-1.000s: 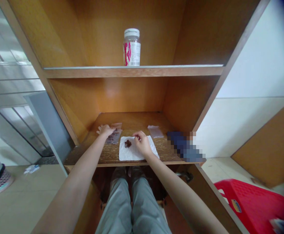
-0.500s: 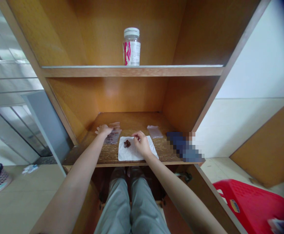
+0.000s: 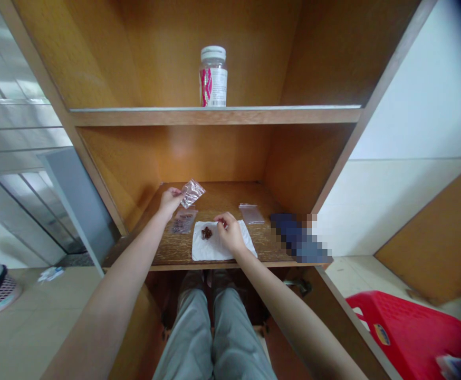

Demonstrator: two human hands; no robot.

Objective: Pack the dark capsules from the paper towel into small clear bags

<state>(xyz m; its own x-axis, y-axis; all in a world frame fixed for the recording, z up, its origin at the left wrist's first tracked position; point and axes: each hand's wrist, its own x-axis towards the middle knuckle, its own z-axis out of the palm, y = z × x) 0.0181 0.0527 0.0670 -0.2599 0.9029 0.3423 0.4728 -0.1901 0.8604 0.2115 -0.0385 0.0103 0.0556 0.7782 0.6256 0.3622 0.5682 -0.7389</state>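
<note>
I look down from my head camera at a low wooden shelf (image 3: 222, 198). My left hand (image 3: 170, 203) is closed on one end of a shiny bag (image 3: 192, 193), and it holds the bag up off the shelf, tilted. My right hand (image 3: 229, 232) is curled into a pinch just above a white napkin (image 3: 222, 250). A small dark bit may be in that pinch, but I can't tell. A little pile of dark bits (image 3: 206, 233) sits on the napkin, close to my right hand.

A flat bag (image 3: 183, 224) with dark stuff in it lies on the shelf, just beside the napkin and under my left hand. A clear bag (image 3: 251, 214) lies farther right, and past it is a blue thing (image 3: 297, 237), too blurred to name. A jar (image 3: 213, 76) with a white lid stands on the shelf above.

The shiny bag looks thin and slick, so I think a firm hold at its edge is best. The dark bits are small and easy to drop, so slow, tight fingers seem wise. Keeping my hands low over the napkin would catch any bit that falls.
</note>
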